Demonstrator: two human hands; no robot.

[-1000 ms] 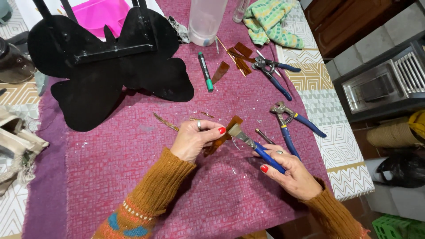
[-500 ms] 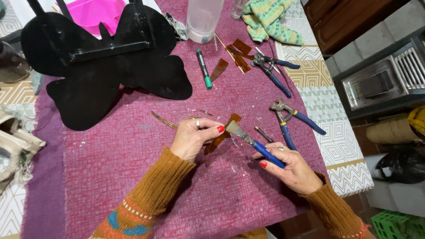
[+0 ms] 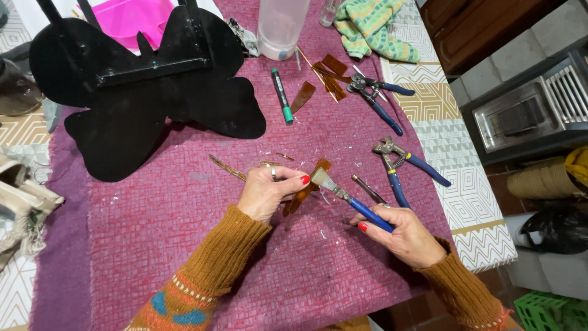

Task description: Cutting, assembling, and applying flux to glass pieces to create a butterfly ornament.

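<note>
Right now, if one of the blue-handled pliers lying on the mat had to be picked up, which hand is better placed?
Probably the right hand: the nearer pliers lie just beyond it on the mat's right side. Its grip would first have to free the blue-handled brush. The left hand sits farther off, pinching an amber glass piece.

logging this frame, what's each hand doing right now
Left hand: closed on an amber glass piece.
Right hand: closed on a blue-handled brush.

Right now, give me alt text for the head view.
Left hand pinches an amber glass piece over a magenta mat while the right hand holds a blue-handled brush with its bristles at the glass. Blue-handled pliers and a black butterfly cutout lie nearby.
</note>
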